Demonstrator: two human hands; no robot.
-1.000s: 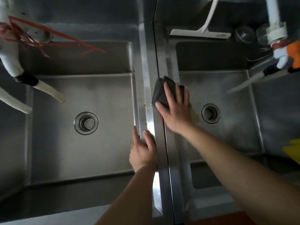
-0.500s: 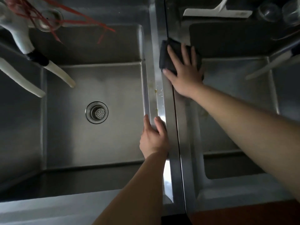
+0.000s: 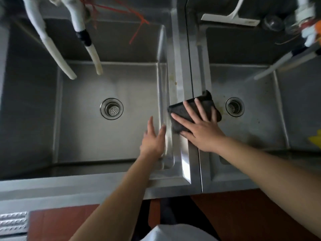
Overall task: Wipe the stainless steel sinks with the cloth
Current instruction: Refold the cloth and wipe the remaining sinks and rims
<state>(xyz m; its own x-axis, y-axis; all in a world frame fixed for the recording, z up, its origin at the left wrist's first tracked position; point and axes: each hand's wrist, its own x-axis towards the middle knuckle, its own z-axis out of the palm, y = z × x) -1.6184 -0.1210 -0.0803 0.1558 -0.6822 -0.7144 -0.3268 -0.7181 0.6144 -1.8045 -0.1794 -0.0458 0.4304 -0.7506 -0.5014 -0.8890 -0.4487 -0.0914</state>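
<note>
Mid-wipe on divider point(image 3: 180, 70) w/ cloth point(image 3: 178, 117) under flat right hand point(image 3: 203, 131), left hand point(image 3: 152, 141) open beside; stains, both basins prob. left.

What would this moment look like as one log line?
step: wiping divider | right hand: flat, pressing cloth on ridge between sinks | left hand: open by left basin edge
</note>
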